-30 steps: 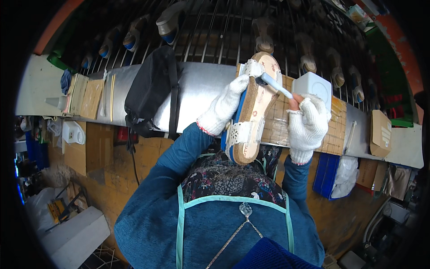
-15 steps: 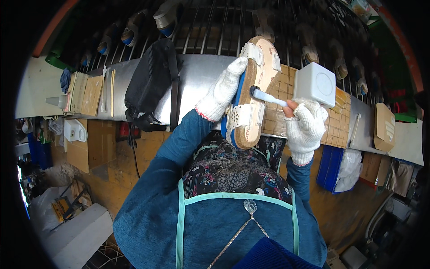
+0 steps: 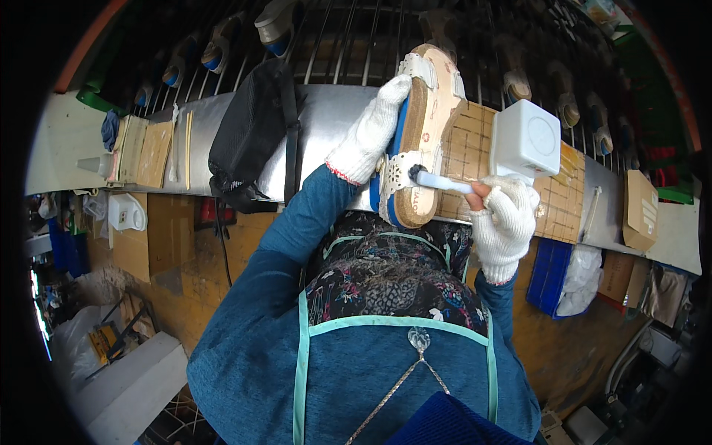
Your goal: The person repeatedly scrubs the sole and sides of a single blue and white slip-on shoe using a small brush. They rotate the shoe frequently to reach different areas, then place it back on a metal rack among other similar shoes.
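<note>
My left hand (image 3: 368,139), in a white knitted glove, is closed round the left side of a sandal (image 3: 439,122). The sandal stretches away from me and shows a long pale beige face, a brown cork band, a blue layer along its left side and white cut-out straps. In my right hand (image 3: 506,222), also gloved with bare fingertips showing, the fingers pinch a pale-handled brush (image 3: 445,182). Its dark bristles touch the sandal near the lower strap, at the near end. The left fingertips are partly hidden behind the sandal.
A white plastic container (image 3: 528,137) stands on a tan grid-marked board (image 3: 560,204) to the right. A black bag (image 3: 252,137) lies left on the metal ledge (image 3: 319,111). Beyond are metal rods (image 3: 356,44) with several shoes, and a cardboard box (image 3: 639,210) is far right.
The brush and my right hand have moved nearer me along the sandal, from its middle to the lower strap. The sandal has shifted slightly away from me with my left hand.
</note>
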Action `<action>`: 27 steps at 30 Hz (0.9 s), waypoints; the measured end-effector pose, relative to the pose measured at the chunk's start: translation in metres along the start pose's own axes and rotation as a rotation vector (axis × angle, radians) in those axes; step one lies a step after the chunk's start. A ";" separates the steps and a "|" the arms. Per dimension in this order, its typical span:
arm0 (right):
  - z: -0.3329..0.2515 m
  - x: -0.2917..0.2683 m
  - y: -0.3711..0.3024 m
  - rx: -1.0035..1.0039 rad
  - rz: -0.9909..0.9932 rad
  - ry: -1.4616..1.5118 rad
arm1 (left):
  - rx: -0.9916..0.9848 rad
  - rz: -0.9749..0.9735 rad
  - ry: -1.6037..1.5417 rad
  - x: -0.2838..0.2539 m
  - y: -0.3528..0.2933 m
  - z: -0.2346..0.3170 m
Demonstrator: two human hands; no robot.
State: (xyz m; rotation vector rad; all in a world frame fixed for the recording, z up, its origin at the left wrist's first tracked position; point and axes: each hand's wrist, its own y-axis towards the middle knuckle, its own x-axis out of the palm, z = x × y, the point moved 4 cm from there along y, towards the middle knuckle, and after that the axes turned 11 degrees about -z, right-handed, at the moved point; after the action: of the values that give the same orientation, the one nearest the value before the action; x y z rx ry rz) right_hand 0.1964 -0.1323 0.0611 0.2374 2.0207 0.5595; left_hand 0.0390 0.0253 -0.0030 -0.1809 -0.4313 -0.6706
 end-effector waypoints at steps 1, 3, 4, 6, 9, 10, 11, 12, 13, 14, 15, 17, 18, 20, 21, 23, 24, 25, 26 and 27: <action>-0.001 -0.001 -0.002 0.003 -0.002 -0.002 | -0.003 -0.004 0.006 -0.001 0.000 0.001; -0.002 -0.003 -0.005 -0.037 -0.021 0.012 | -0.010 -0.016 0.020 -0.001 0.001 0.001; -0.002 -0.005 -0.005 -0.062 -0.028 0.019 | -0.007 -0.037 0.006 0.000 0.002 0.002; 0.005 -0.007 0.000 -0.134 -0.010 0.111 | -0.022 -0.055 -0.024 0.002 0.004 0.001; 0.021 -0.003 0.011 -0.001 0.112 0.112 | 0.049 -0.052 -0.047 0.010 0.005 0.003; 0.027 -0.002 0.015 0.080 0.172 0.093 | 0.062 -0.048 -0.025 0.012 0.003 0.004; 0.030 0.002 0.017 0.166 0.212 0.029 | 0.055 -0.038 -0.015 0.013 0.001 0.005; 0.029 0.005 0.017 0.158 0.191 0.060 | 0.060 -0.040 -0.008 0.015 -0.001 0.006; 0.027 0.008 0.016 0.165 0.154 0.087 | 0.020 -0.051 -0.027 0.015 -0.005 0.007; 0.025 0.011 0.014 0.179 0.104 0.111 | 0.008 -0.012 -0.020 0.013 -0.007 0.008; 0.021 0.014 0.012 0.138 0.089 0.214 | -0.002 0.038 -0.022 0.010 -0.010 0.009; 0.014 0.012 0.003 0.124 -0.016 0.181 | 0.001 0.094 -0.017 0.006 -0.015 0.011; 0.012 0.012 0.001 0.112 -0.053 0.170 | 0.003 0.105 -0.012 0.004 -0.016 0.011; 0.014 0.016 0.000 0.179 -0.057 0.256 | 0.001 0.121 -0.004 0.002 -0.018 0.009; 0.015 0.018 0.002 0.177 -0.033 0.247 | -0.020 0.112 -0.011 0.002 -0.019 0.006; 0.017 0.019 0.008 0.153 0.012 0.120 | -0.048 0.098 -0.043 0.002 -0.018 0.001; 0.017 0.020 0.010 0.142 0.050 0.105 | -0.035 0.099 -0.013 0.002 -0.017 0.000; 0.017 0.020 0.013 0.128 0.086 0.092 | -0.020 0.107 -0.004 0.001 -0.016 -0.002; 0.017 0.019 0.014 0.114 0.121 0.080 | -0.004 0.116 0.006 0.000 -0.016 -0.003; 0.015 0.019 0.015 0.090 0.102 0.058 | 0.002 0.097 0.007 -0.002 -0.016 -0.004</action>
State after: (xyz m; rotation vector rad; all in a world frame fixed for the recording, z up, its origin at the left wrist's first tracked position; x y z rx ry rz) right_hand 0.1986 -0.1077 0.0471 0.3844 2.1009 0.5448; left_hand 0.0292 0.0130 -0.0065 -0.1962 -0.4134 -0.5752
